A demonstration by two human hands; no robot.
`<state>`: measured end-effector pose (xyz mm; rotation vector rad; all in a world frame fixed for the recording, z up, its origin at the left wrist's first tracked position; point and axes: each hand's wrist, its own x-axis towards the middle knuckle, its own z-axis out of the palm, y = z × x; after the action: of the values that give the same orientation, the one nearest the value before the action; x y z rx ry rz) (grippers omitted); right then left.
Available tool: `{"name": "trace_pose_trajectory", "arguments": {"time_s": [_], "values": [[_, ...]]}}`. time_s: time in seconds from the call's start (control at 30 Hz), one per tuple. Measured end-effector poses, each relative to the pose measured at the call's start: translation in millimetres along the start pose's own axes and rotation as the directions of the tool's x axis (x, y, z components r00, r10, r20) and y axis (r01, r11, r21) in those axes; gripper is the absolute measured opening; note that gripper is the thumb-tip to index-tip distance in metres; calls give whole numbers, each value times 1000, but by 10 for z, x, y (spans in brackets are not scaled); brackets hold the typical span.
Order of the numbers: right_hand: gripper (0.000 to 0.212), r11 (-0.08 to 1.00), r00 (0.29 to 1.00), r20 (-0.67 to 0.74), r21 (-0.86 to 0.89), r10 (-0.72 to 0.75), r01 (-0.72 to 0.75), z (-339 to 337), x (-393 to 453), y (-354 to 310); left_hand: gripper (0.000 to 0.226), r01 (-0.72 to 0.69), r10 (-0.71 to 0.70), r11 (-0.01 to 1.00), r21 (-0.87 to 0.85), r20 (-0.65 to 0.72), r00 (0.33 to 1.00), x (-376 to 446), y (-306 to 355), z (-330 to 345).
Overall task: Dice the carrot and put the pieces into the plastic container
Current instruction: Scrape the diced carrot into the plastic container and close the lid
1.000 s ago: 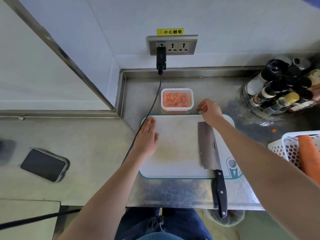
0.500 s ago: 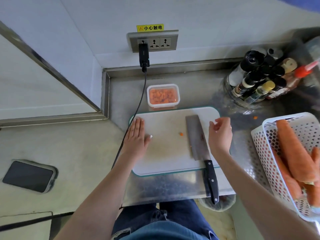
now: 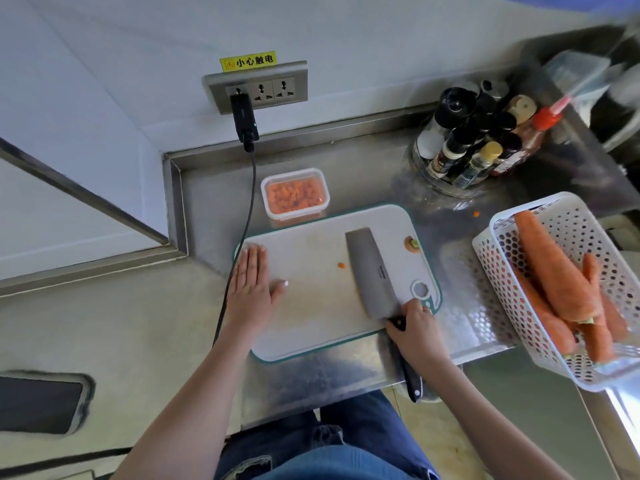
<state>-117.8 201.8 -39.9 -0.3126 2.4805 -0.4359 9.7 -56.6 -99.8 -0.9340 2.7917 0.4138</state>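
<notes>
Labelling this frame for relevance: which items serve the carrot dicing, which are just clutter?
Job: cleaver, cutting board, plastic container, basket of carrots, stray carrot piece, carrot end.

Clutter: phone, charger, condiment bottles.

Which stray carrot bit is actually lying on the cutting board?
The small orange cube just left of the knife blade; the other bit lies on the steel counter.

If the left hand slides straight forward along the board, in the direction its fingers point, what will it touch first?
Probably the far rim of the cutting board only. The left hand lies flat with its fingers pointing away from the person. The plastic container sits a little to the right of that line, so it may be missed.
</notes>
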Motion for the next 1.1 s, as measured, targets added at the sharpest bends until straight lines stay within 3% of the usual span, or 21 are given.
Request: {"name": "trace_pose_trajectory", "arguments": {"time_s": [0.13, 0.27, 0.37, 0.57, 0.77, 0.87, 0.93, 1.0, 1.1], "values": [[23, 956, 996, 6, 281, 88, -86, -2, -161, -101, 85, -25, 25, 1000, 3, -67, 997, -18, -5, 19], [21, 778, 988, -78, 626, 130, -53, 78, -308, -473, 89, -31, 32, 999, 12, -85, 996, -24, -3, 31], [11, 775, 965, -159, 628, 207, -62, 123, -179, -734, 87, -38, 40, 999, 27, -67, 997, -9, -7, 24], [14, 819, 890, -260, 542, 375, -187, 226, -172, -614, 74, -33, 35, 998, 60, -16, 999, -2, -1, 25], [22, 628, 739, -213, 699, 639, -342, 379, -527, -321, 74, -46, 47, 998, 51, -17, 999, -5, -9, 24], [19, 524, 683, -171, 777, 710, -350, 436, -665, -292, 74, -46, 47, 998, 44, -23, 999, -10, -7, 18], [17, 578, 725, -220, 762, 653, -290, 433, -725, -366, 74, -48, 49, 998, 39, -25, 998, -9, -7, 21], [17, 676, 821, -261, 711, 508, -192, 415, -753, -558, 74, -46, 47, 998, 30, -21, 999, -5, -4, 18], [17, 715, 932, -211, 696, 296, -70, 458, -691, -923, 75, -33, 33, 999, 26, -12, 999, 7, -3, 19]]}}
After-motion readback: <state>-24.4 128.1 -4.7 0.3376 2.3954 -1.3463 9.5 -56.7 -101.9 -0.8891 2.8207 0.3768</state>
